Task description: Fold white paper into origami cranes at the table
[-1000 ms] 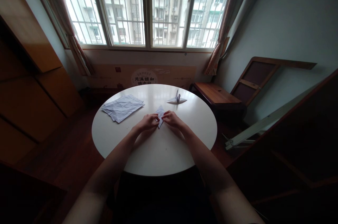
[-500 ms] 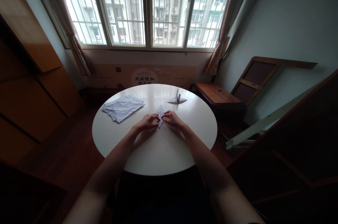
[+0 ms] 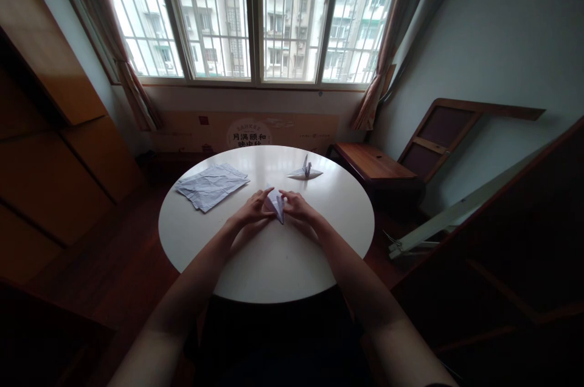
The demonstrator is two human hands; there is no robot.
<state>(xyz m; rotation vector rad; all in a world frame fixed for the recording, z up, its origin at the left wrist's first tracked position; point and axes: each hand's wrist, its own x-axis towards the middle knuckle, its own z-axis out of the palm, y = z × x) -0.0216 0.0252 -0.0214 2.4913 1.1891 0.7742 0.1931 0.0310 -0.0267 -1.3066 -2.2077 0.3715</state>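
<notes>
A small, partly folded piece of pale paper [image 3: 277, 205] sits between my two hands near the middle of the round white table [image 3: 269, 265]. My left hand [image 3: 252, 209] pinches its left side, with the forefinger stretched over the top. My right hand [image 3: 296, 207] pinches the right side. The paper stands slightly lifted off the tabletop. A finished paper crane [image 3: 305, 171] rests farther back on the table, to the right of my hands.
A stack of creased paper sheets [image 3: 210, 185] lies at the table's back left. A low wooden bench [image 3: 374, 163] and a leaning wooden frame [image 3: 438, 131] stand to the right. Wooden cabinets [image 3: 55, 149] line the left wall, under barred windows.
The folded paper has been turned and raised a little between my fingers. My left forefinger now reaches over its top. Arms stay in the same place.
</notes>
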